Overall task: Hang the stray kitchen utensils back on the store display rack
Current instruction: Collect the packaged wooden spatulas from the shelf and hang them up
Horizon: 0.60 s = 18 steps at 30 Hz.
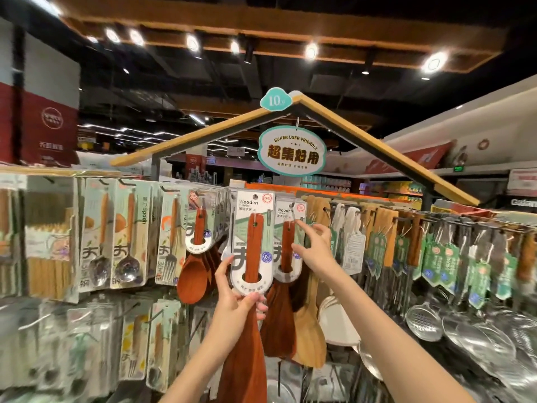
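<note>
Head view, item one: wooden spatula (pixel 252 257) on its card, raised against the display rack (pixel 436 221); my left hand (pixel 238 298) pinches the card's lower edge. Item two: my right hand (pixel 315 248), fingers loosely extended, forefinger touching the neighbouring carded spatula (pixel 287 242), gripping nothing.

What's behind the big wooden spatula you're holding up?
Behind the dark wooden spatula on its white card, more identical carded spatulas hang. The hook they hang from is covered.
</note>
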Each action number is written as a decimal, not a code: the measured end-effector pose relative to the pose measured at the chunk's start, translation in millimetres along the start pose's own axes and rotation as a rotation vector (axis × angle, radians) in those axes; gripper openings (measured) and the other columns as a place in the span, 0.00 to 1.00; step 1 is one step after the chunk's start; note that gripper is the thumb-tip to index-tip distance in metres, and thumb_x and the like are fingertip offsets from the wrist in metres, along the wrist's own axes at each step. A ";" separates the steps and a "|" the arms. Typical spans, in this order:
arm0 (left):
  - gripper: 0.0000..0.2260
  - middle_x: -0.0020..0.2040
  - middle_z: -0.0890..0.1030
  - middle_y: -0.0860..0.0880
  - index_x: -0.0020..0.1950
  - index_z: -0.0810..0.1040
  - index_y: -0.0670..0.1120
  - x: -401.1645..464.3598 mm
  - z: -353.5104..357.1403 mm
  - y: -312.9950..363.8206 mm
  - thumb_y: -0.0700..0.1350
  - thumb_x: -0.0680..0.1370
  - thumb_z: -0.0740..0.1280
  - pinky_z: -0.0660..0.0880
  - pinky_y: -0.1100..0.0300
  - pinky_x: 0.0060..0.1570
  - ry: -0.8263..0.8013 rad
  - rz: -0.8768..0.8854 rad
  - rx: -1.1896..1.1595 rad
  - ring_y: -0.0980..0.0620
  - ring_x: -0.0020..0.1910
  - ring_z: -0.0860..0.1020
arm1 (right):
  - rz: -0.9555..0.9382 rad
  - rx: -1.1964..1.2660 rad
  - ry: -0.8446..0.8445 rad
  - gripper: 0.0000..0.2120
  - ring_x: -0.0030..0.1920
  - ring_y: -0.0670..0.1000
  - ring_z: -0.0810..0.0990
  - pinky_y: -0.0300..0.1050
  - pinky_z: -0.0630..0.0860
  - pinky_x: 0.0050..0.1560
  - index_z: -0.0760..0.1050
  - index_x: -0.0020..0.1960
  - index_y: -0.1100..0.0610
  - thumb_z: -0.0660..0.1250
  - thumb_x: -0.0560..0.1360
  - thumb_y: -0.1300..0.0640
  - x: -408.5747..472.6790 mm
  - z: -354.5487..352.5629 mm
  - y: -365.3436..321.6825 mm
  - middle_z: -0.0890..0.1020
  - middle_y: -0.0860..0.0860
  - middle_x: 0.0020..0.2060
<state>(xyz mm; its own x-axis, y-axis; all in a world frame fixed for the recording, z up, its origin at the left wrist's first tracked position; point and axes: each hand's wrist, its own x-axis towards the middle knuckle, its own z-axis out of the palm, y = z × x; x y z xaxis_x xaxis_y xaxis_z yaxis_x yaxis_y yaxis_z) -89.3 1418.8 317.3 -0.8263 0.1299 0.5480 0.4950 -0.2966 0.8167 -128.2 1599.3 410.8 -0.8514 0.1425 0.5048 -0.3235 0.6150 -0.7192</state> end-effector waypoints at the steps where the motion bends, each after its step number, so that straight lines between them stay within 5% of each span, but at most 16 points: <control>1: 0.34 0.36 0.79 0.37 0.66 0.55 0.65 1.1 4.4 -0.2 0.29 0.77 0.60 0.80 0.57 0.34 -0.006 -0.003 -0.003 0.46 0.31 0.78 | -0.035 0.005 0.019 0.23 0.69 0.52 0.61 0.35 0.61 0.62 0.65 0.71 0.47 0.64 0.78 0.59 -3.4 -3.9 -3.9 0.56 0.52 0.69; 5: 0.35 0.35 0.80 0.38 0.62 0.58 0.70 8.5 27.0 -8.4 0.29 0.77 0.61 0.78 0.56 0.33 -0.027 0.004 -0.022 0.44 0.31 0.78 | -0.149 0.248 -0.007 0.19 0.58 0.46 0.76 0.39 0.78 0.52 0.63 0.67 0.41 0.62 0.78 0.49 -22.6 -6.4 -21.8 0.70 0.52 0.66; 8: 0.34 0.35 0.80 0.38 0.63 0.58 0.69 13.0 46.6 -15.2 0.30 0.77 0.60 0.78 0.54 0.35 -0.089 -0.020 -0.055 0.44 0.31 0.78 | -0.183 0.300 -0.035 0.34 0.64 0.47 0.73 0.50 0.74 0.63 0.51 0.72 0.41 0.68 0.75 0.52 -31.8 -0.1 -21.5 0.67 0.47 0.69; 11: 0.34 0.36 0.79 0.37 0.62 0.58 0.70 17.1 56.3 -20.2 0.30 0.78 0.59 0.77 0.53 0.35 -0.133 -0.073 -0.085 0.44 0.31 0.77 | -0.228 0.245 0.038 0.41 0.66 0.45 0.69 0.46 0.70 0.66 0.46 0.73 0.39 0.67 0.74 0.63 -31.3 2.2 -16.8 0.61 0.39 0.68; 15: 0.34 0.40 0.79 0.35 0.62 0.58 0.70 24.7 57.4 -24.5 0.30 0.78 0.59 0.78 0.55 0.35 -0.117 -0.105 -0.053 0.45 0.33 0.77 | -0.172 0.212 0.027 0.33 0.65 0.45 0.68 0.44 0.73 0.63 0.57 0.70 0.37 0.66 0.75 0.63 -22.8 4.9 -9.3 0.66 0.43 0.67; 18: 0.34 0.42 0.80 0.36 0.63 0.56 0.69 28.9 57.1 -26.3 0.30 0.77 0.60 0.79 0.56 0.36 -0.108 -0.113 0.016 0.46 0.33 0.78 | -0.167 0.190 0.046 0.30 0.59 0.36 0.66 0.26 0.69 0.53 0.60 0.70 0.38 0.65 0.76 0.61 -17.8 9.9 -1.9 0.67 0.43 0.65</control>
<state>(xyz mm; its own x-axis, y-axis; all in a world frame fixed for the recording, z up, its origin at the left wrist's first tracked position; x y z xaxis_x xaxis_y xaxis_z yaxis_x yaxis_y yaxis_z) -111.0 1484.3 322.0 -0.8437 0.2634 0.4678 0.4053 -0.2588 0.8768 -116.5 1587.9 398.5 -0.7616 0.0889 0.6419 -0.5335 0.4763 -0.6989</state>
